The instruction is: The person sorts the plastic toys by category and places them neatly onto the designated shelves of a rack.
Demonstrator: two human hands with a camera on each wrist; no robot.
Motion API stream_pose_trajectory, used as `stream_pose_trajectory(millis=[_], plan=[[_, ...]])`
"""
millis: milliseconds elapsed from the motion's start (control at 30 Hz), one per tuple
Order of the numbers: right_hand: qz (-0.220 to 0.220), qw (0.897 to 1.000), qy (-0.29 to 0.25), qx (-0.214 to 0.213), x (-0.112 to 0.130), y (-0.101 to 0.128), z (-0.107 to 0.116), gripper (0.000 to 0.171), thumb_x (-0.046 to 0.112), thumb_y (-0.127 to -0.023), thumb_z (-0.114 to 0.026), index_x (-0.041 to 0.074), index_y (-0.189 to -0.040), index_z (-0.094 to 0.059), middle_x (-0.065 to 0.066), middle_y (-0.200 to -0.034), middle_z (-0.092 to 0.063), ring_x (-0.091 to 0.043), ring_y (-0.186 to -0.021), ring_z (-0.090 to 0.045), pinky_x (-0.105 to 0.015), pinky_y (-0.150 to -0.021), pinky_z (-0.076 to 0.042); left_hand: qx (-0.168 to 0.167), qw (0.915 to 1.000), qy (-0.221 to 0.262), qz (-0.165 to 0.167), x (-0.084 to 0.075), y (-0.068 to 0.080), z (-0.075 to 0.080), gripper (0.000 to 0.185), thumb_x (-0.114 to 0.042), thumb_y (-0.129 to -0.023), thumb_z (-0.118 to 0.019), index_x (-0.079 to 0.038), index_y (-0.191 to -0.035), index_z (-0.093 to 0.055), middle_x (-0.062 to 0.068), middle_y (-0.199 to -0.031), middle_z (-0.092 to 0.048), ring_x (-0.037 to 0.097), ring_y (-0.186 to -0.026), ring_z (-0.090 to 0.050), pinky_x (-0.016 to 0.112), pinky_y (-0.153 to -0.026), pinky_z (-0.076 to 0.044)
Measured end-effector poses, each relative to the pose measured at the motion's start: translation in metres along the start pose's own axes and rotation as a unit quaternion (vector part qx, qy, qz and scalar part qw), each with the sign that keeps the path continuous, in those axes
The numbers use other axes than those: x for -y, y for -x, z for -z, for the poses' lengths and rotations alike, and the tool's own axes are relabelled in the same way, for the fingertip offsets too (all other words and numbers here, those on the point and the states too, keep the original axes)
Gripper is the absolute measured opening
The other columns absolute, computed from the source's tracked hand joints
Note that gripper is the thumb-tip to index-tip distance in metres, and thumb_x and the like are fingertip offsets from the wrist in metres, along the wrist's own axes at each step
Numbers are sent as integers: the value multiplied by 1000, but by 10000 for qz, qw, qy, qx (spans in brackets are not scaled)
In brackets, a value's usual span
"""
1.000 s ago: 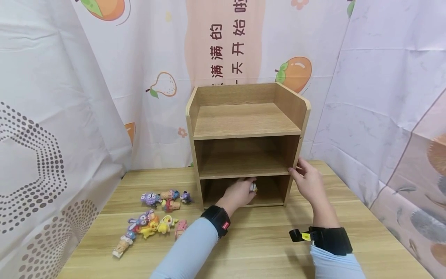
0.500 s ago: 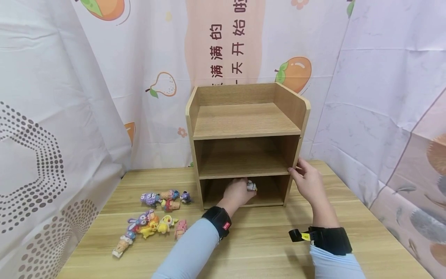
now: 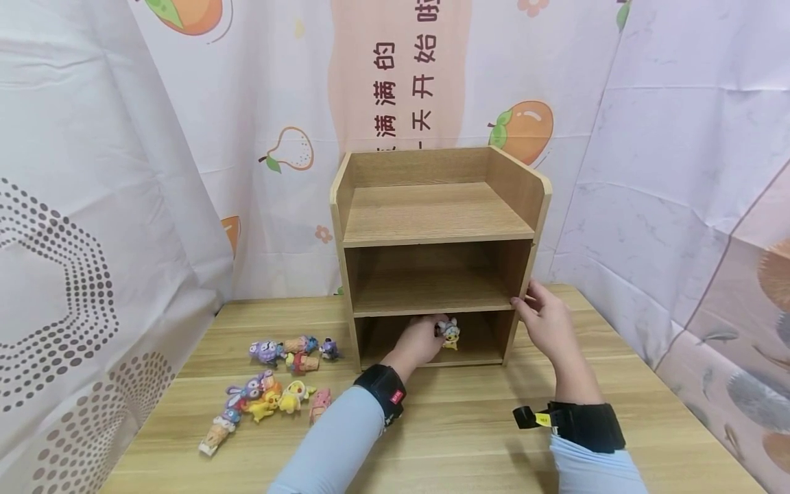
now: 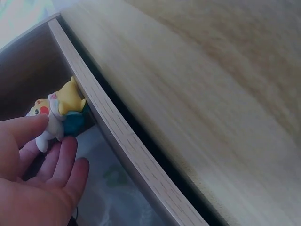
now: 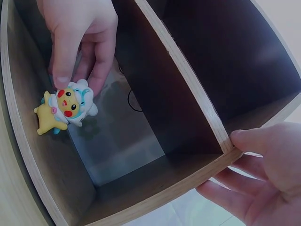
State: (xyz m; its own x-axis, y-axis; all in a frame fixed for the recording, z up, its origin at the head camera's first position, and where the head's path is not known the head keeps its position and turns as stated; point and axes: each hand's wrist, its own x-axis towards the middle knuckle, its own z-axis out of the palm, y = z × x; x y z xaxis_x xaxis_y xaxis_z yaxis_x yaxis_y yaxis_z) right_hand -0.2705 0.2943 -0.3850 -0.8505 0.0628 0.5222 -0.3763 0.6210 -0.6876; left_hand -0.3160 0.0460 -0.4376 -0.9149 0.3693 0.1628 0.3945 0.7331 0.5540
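Observation:
A small yellow figurine in a white and blue outfit (image 3: 449, 333) (image 4: 61, 110) (image 5: 66, 110) stands upright in the bottom compartment of a wooden three-tier shelf (image 3: 432, 213). My left hand (image 3: 432, 336) (image 4: 42, 155) (image 5: 77, 70) reaches into that compartment. It pinches the figurine's head lightly between the thumb and a finger. My right hand (image 3: 537, 312) (image 5: 256, 169) grips the front edge of the shelf's right side panel, thumb in front and fingers round the outside.
Several small colourful toy figures (image 3: 278, 391) lie in a loose group on the wooden table (image 3: 463, 425), left of the shelf. Printed curtains hang close behind and on both sides. The shelf's top and middle tiers hold nothing.
The left hand has drawn slightly back and left, and the figurine, half hidden in its fingers before, now shows standing upright in the bottom compartment. The right hand has not moved.

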Motion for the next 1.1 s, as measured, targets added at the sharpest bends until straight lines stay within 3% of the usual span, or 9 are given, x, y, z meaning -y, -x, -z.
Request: stream_pose_trajectory(millis=[400, 867, 1100], plan=[[-104, 9997, -140, 174, -3, 2, 3, 42, 13, -103, -61, 5, -144, -54, -26, -134, -61, -44, -118, -62, -35, -80, -59, 38, 9996, 254, 66, -3, -3, -5, 38, -14, -101, -64, -16, -139, -62, 5, -124, -65, 24, -114, -59, 33, -91, -51], [-114, 9990, -303, 312, -5, 0, 2, 48, 16, -104, -61, 2, -148, -49, -29, -136, -58, -44, -120, -61, -35, -80, -59, 99, 9995, 291, -29, -14, -11, -18, 40, -16, -101, -65, -17, -141, -61, 5, -123, -67, 17, -100, -61, 26, -81, -51], [-200, 9976, -480, 458, -7, 2, 3, 55, 18, -105, -59, -2, -153, -41, -32, -140, -53, -44, -121, -60, -27, -76, -59, 63, 10000, 49, -26, -22, -14, -23, 38, -16, -101, -65, -18, -139, -62, 2, -121, -68, 19, -107, -61, 30, -90, -51]])
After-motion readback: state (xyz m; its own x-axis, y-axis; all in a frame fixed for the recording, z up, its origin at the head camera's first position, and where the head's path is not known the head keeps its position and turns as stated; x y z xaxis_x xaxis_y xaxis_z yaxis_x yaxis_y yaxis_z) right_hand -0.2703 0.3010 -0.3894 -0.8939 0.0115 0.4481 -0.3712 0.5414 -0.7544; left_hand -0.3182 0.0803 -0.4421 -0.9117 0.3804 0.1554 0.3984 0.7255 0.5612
